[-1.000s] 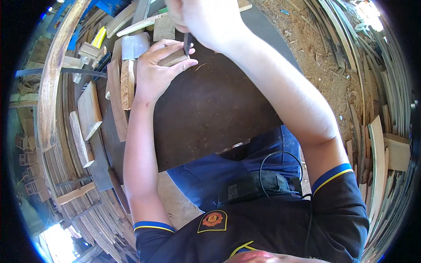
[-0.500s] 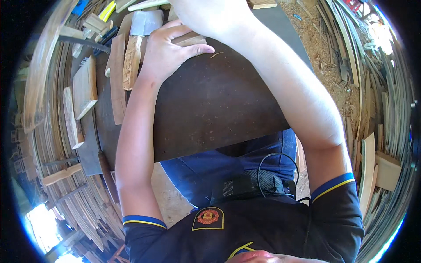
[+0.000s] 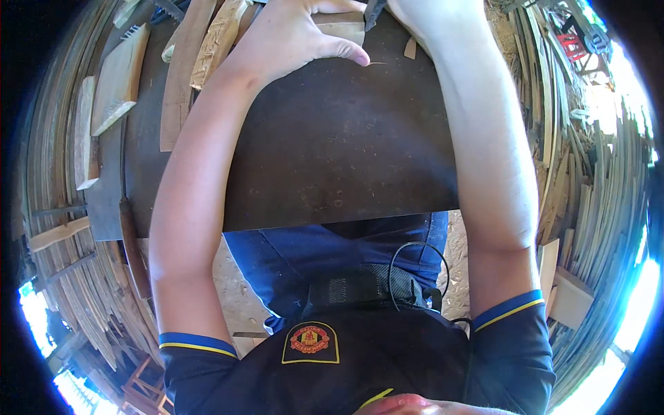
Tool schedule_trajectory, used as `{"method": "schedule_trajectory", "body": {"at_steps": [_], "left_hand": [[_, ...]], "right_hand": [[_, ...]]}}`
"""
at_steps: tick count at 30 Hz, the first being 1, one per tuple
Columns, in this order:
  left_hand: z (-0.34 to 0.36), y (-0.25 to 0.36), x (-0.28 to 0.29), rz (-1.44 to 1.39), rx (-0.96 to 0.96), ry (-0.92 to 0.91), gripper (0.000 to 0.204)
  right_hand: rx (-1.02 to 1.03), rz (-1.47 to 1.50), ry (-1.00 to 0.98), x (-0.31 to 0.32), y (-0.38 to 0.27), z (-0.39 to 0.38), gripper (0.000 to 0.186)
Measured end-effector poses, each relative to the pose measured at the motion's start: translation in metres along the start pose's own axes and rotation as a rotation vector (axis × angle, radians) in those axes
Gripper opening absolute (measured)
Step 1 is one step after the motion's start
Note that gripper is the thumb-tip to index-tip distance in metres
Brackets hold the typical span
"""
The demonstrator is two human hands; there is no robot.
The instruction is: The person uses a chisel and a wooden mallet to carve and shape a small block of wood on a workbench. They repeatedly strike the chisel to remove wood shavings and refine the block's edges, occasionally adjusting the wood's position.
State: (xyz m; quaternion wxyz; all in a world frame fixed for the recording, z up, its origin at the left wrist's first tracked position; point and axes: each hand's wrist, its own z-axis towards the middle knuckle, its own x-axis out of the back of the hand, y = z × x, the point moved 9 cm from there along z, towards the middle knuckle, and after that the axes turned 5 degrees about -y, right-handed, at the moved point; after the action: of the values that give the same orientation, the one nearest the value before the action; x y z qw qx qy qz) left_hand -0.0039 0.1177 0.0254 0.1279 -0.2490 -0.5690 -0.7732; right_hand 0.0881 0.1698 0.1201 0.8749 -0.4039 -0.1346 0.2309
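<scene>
At the top of the head view my left hand [image 3: 290,38] grips a pale wood block [image 3: 340,29], thumb curved along its near side and fingers across its far side. A dark, narrow metal tool [image 3: 373,15] stands at the block's right end, held in my right hand [image 3: 422,15], whose fingers are mostly cut off by the frame's edge. Both are over a dark worktop [image 3: 332,145]. A small wood sliver [image 3: 410,48] lies right of the block.
On the worktop's left are long planks [image 3: 181,104], a rough-cut piece [image 3: 216,52], a toothed board [image 3: 121,79] and a wooden-handled tool [image 3: 131,249]. Stacked timber strips [image 3: 588,180] line both sides; a red item [image 3: 570,45] is at the upper right.
The camera view has shifted, so the worktop's contents sit higher in the frame. My right hand has moved rightward relative to the left, uncovering the block and dark tool that it hid half a second ago.
</scene>
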Motion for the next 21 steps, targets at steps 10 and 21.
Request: {"method": "schedule_trajectory", "body": {"at_steps": [10, 21], "left_hand": [[0.002, -0.012, 0.001, 0.061, -0.013, -0.032, 0.052], [-0.019, 0.015, 0.030, 0.454, -0.330, 0.466, 0.053]], "right_hand": [[-0.198, 0.734, 0.090, 0.024, 0.028, -0.026, 0.017], [-0.375, 0.336, 0.342, 0.087, 0.077, -0.043, 0.013]]}}
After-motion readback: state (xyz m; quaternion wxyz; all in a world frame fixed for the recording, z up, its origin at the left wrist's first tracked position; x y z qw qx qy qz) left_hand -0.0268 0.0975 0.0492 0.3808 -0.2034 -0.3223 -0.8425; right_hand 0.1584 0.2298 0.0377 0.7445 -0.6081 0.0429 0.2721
